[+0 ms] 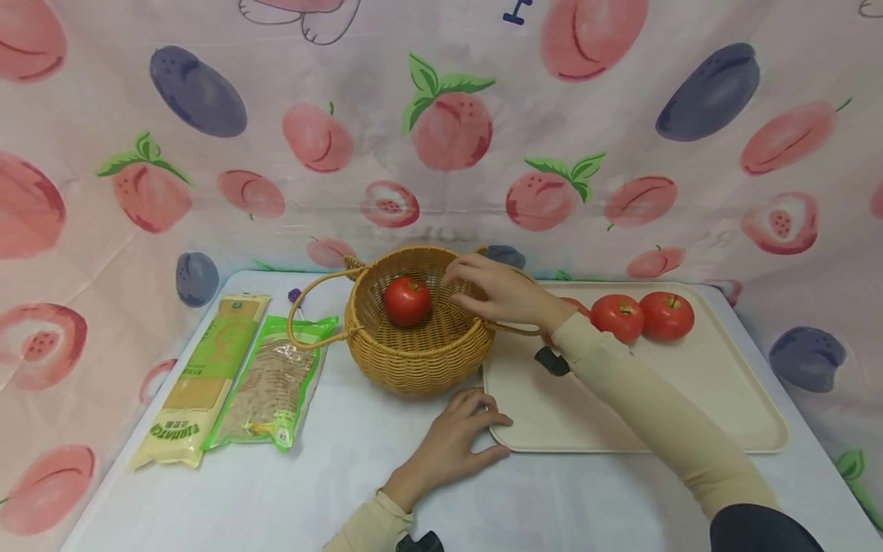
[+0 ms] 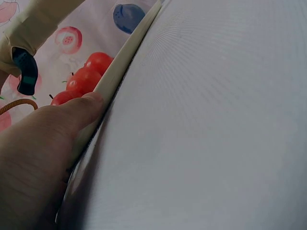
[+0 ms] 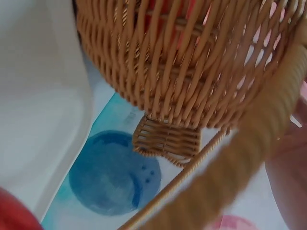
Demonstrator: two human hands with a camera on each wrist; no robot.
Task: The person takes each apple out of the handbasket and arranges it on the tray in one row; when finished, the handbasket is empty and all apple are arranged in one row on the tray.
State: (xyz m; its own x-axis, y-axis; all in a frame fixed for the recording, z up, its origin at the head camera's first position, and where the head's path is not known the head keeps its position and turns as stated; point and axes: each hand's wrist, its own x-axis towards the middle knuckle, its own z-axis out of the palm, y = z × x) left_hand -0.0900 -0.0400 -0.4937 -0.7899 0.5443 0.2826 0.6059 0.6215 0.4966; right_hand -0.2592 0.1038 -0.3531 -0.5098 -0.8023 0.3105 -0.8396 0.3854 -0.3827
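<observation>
A round wicker basket (image 1: 417, 368) with two looped handles stands mid-table, one red tomato (image 1: 407, 301) inside it. My right hand (image 1: 500, 290) hovers over the basket's right side, its fingers loosely bent and holding nothing. In the right wrist view, part of that hand (image 3: 290, 177) shows behind a basket handle (image 3: 235, 167). My left hand (image 1: 451, 437) rests by the front left corner of a cream tray (image 1: 662, 406); the left wrist view shows its thumb touching the tray's rim (image 2: 120, 64). Three tomatoes (image 1: 667, 316) sit on the tray, one partly hidden by my right arm.
Left of the basket lie a long yellow-green packet of noodles (image 1: 203, 376) and a green-edged clear packet (image 1: 272, 383) with brownish contents. A small purple ball on a stick (image 1: 294, 294) is behind them. A fruit-print cloth (image 1: 386, 100) hangs at the back.
</observation>
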